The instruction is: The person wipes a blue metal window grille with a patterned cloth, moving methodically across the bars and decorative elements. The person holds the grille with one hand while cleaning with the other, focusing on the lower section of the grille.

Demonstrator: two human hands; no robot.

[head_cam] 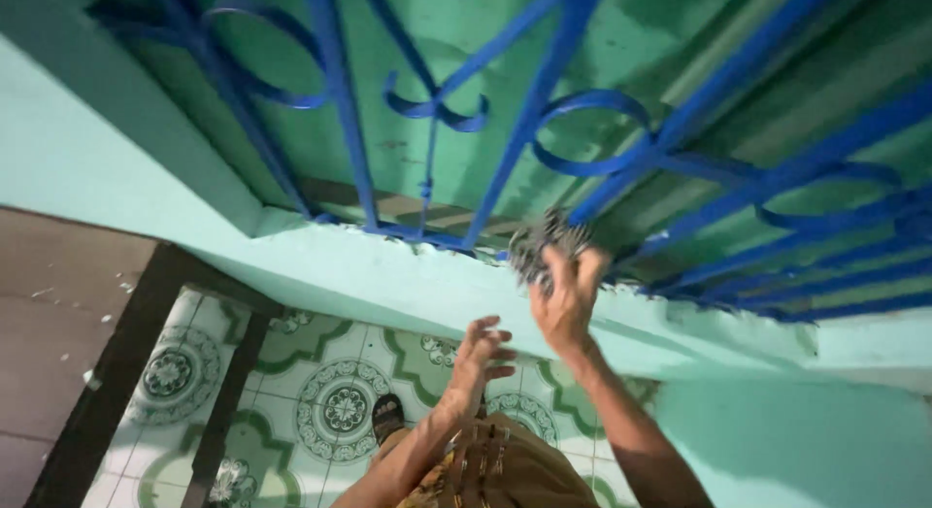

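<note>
Your left hand [481, 358] hangs open-fingered, holding nothing, above the patterned floor tiles [330, 401]. Your right hand [566, 296] presses a grey crumpled rag [546, 241] to the blue window grille [544, 110] at its base; the bars above look untouched.

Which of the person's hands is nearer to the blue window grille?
Right. The right hand presses a grey cloth against the blue window grille; the left hand hangs lower, apart.

A home's window: blue scrolled iron grille [544, 130]; mint-green sill [369, 275]; patterned floor tiles [340, 401].
</note>
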